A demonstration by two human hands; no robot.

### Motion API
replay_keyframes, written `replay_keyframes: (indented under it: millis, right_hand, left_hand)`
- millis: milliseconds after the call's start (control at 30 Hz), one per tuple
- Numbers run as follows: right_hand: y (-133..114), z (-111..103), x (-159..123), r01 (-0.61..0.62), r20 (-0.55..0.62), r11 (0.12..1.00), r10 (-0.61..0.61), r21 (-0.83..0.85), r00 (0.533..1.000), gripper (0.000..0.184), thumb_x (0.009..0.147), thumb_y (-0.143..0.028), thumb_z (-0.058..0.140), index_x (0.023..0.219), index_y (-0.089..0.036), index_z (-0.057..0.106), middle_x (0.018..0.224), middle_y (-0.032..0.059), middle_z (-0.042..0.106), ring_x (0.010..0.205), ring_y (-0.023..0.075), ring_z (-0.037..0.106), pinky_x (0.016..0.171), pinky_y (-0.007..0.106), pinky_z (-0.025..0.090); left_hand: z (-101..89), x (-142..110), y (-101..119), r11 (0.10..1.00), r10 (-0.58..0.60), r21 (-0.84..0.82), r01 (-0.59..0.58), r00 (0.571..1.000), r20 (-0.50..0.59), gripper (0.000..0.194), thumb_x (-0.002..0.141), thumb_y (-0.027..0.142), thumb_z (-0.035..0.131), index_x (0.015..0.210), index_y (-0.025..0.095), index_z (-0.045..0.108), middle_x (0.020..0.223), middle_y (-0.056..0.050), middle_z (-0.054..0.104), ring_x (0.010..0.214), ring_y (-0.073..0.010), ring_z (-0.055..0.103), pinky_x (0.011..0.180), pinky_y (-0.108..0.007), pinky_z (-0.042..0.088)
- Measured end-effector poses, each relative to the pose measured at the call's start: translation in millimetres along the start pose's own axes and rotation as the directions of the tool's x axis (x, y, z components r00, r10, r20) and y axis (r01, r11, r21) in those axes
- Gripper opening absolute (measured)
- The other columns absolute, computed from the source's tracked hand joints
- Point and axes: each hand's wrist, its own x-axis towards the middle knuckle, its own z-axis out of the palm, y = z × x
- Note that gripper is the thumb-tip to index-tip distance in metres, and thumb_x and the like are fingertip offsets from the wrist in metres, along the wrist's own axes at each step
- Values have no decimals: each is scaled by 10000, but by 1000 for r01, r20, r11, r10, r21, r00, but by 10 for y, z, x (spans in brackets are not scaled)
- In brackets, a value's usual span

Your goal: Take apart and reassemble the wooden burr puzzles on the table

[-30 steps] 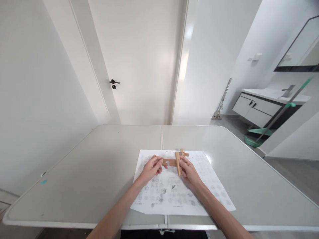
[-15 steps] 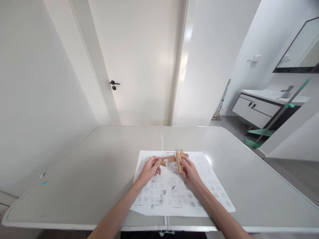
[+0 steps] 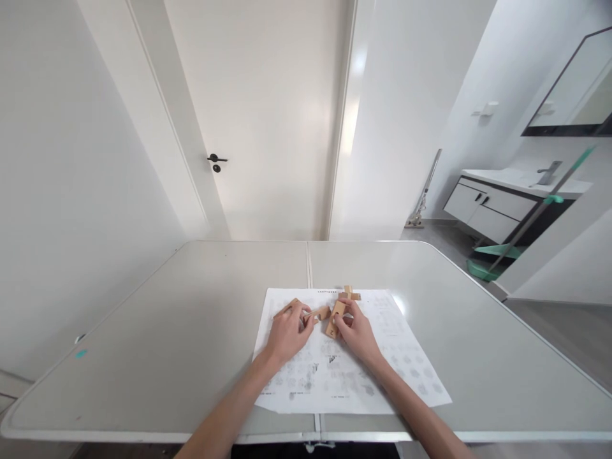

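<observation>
- At the near side, the printed white sheet [image 3: 393, 335] is lying on the pale folding table [image 3: 143, 350], spreading across its center seam.
- The left hand [image 3: 288, 333] is curling partly closed, its thumb and fingertips gripping the near end of a notched wooden piece [image 3: 323, 312] that is pointing toward the other hand.
- The right hand [image 3: 356, 328] is bending its fingers and thumb around a holed wooden block [image 3: 335, 320], which is slanting just beside the notched wooden piece; whether the two are touching is staying unclear.
- Another wooden strip [image 3: 285, 309] is showing above the knuckles of the left hand, over the sheet; the hand is hiding part of it.
- Just past the block, crossed wooden pieces [image 3: 349, 294] are sitting near the sheet's far edge.
- Beyond the table, at right, a green dustpan [image 3: 482, 271] is standing open on the floor, its inside too small to read.
- Farther back, the white vanity cabinet [image 3: 507, 213] is keeping its doors closed and holding its contents out of sight; a faucet [image 3: 549, 173] is rising from its top.
</observation>
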Motion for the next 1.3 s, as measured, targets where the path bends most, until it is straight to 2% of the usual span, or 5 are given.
replay_keyframes:
  millis: [300, 533, 867, 1067, 1300]
  right_hand:
    - [-74, 15, -78, 204, 51, 820, -210, -534, 976, 320, 881, -325, 589, 1186, -247, 648, 979, 47, 719, 707, 199, 643, 704, 331, 481]
    - [-35, 39, -98, 249, 116, 641, -243, -726, 963, 282, 908, -319, 568, 1176, -268, 641, 1050, 57, 719, 860, 243, 695, 684, 317, 447]
    - [-67, 26, -96, 264, 141, 743, -225, -615, 964, 255, 946, -339, 567, 1177, -272, 652, 912, 30, 725, 757, 225, 671, 698, 327, 461]
    - [-112, 35, -129, 359, 291, 821, -246, -444, 924, 306, 969, -282, 522, 1263, -286, 609, 1083, 33, 749, 676, 189, 649, 703, 332, 491]
    - [-120, 25, -147, 417, 380, 794, -255, -443, 889, 337, 1005, -277, 438, 1318, -261, 561, 1185, 52, 748, 716, 189, 669, 755, 341, 522]
  left_hand:
    - [41, -53, -71, 996, 76, 47, -81, 992, 100, 160, 901, 334, 633, 1046, 277, 666, 536, 27, 592, 496, -208, 541, 610, -325, 393]
    - [31, -49, -52, 986, 99, 126, -111, 991, 95, 159, 879, 310, 648, 1032, 279, 672, 505, 38, 563, 463, -205, 508, 661, -335, 433]
    - [30, -58, -50, 988, 98, 114, -108, 991, 91, 154, 901, 298, 627, 1044, 265, 676, 524, 31, 529, 507, -215, 527, 746, -373, 456]
    - [-38, -32, 82, 951, 202, 219, -216, 976, 85, 250, 847, 332, 692, 1065, 239, 611, 989, -87, 653, 988, -304, 612, 930, -436, 452]
    - [-13, -39, 42, 927, 178, 325, -186, 982, 55, 346, 780, 169, 630, 1115, 224, 561, 1116, -92, 580, 1065, -302, 552, 939, -456, 457]
